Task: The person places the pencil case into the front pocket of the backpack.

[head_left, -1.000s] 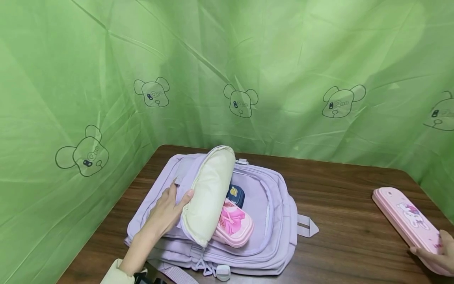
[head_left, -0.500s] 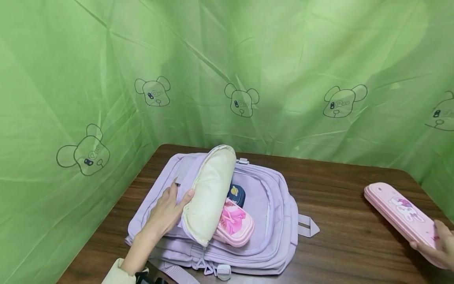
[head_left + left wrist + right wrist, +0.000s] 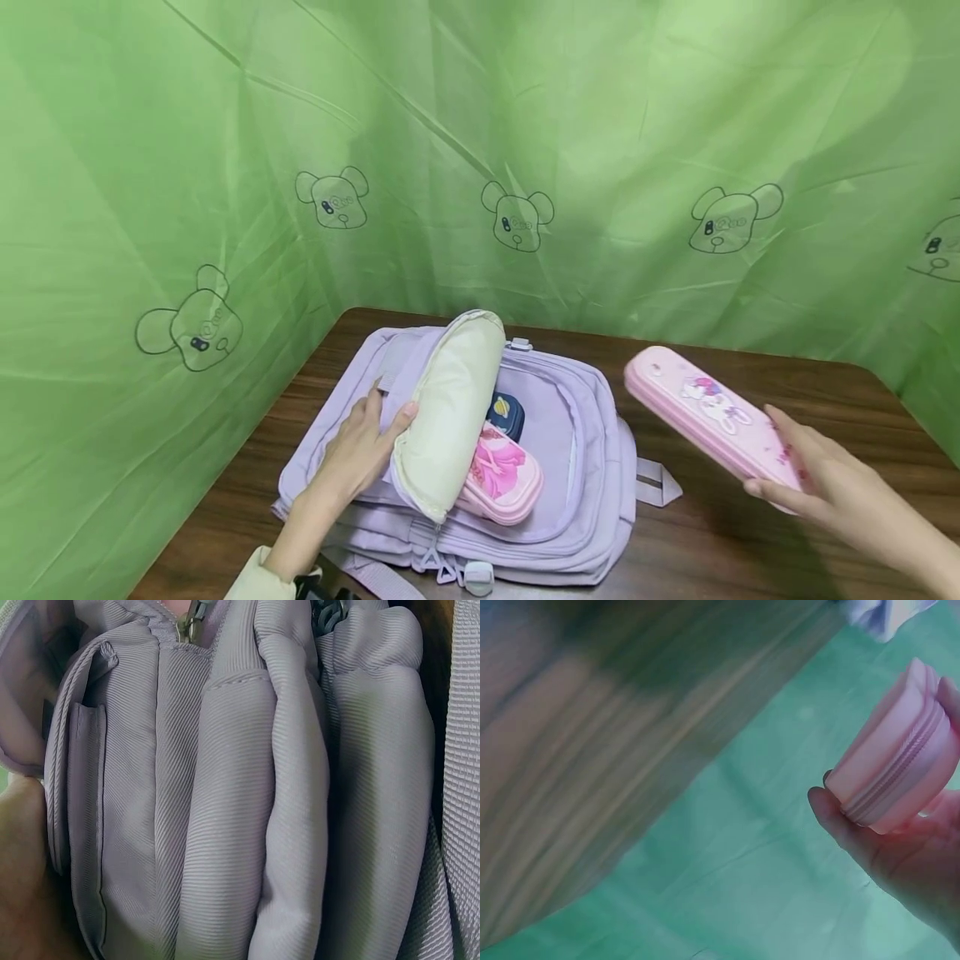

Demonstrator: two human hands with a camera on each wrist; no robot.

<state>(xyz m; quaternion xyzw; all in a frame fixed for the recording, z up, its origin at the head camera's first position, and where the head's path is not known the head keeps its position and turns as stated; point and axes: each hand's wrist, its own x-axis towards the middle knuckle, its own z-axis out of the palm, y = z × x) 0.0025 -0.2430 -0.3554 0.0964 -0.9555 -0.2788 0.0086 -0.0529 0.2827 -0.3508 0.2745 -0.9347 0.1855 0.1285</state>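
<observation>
A lilac backpack (image 3: 600, 500) lies flat on the table, its front pocket unzipped. My left hand (image 3: 356, 454) holds the folded-back flap (image 3: 453, 417), thumb on the edge of its cream lining. Inside the pocket sit a pink pencil case (image 3: 506, 479) with a flower-like print and a dark blue case (image 3: 507, 414) with a planet, both partly hidden by the flap. To the right of the bag, my right hand (image 3: 817, 475) grips the near end of a pink pencil case with a bunny (image 3: 712, 417), above the table. Its zipped side (image 3: 900, 757) shows in the right wrist view.
The brown wooden table (image 3: 862, 400) is backed and flanked by a green curtain (image 3: 600, 125) with bear-head drawings. A strap tab (image 3: 658, 483) sticks out from the bag's right end. Zipper pulls and a buckle (image 3: 478, 577) hang at the front.
My right hand has lifted the bunny pencil case and carried it left from the table's right edge toward the backpack. My left hand stays on the flap.
</observation>
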